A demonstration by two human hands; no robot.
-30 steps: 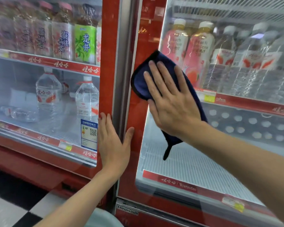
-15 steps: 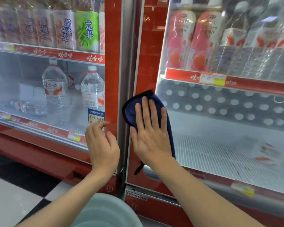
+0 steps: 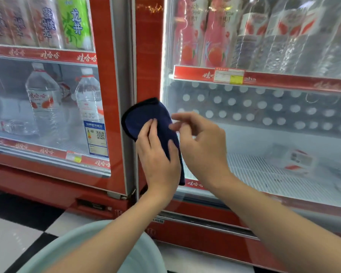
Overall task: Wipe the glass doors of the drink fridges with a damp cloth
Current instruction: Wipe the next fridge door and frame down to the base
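A: Where is the cloth (image 3: pixel 146 117) lying?
B: It's lying on the right fridge door (image 3: pixel 149 56), over its red edge. The left hand (image 3: pixel 158 160) is pressing it, fingers straight; the right hand (image 3: pixel 201 146) is hovering alongside, loosely curled, holding nothing.

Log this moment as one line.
phase: wiping | left hand presses cloth on right door frame | right hand beside cloth, contact unclear
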